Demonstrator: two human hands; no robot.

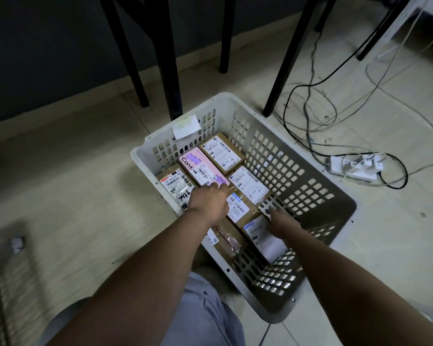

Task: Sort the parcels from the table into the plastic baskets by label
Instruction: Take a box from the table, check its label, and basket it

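Observation:
A white plastic basket [308, 186] stands on the floor with a paper note [185, 126] on its far rim. Several parcels lie flat inside: a brown box marked 4-3 [223, 153], a pink box [200, 166], a box marked 4-2 [250, 183], a box marked 7936 [174, 186], and a brown box with a blue-and-white label [239, 207]. My left hand [208, 199] reaches in with straight fingers touching the near end of the pink box. My right hand [283, 221] rests with extended fingers on a white-labelled parcel [264, 237] near the right wall.
Black table legs [170, 71] stand just beyond the basket. Loose cables [310, 116] and a white power strip [355, 166] lie on the tiles to the right. A crumpled scrap of paper [16, 243] lies at the left.

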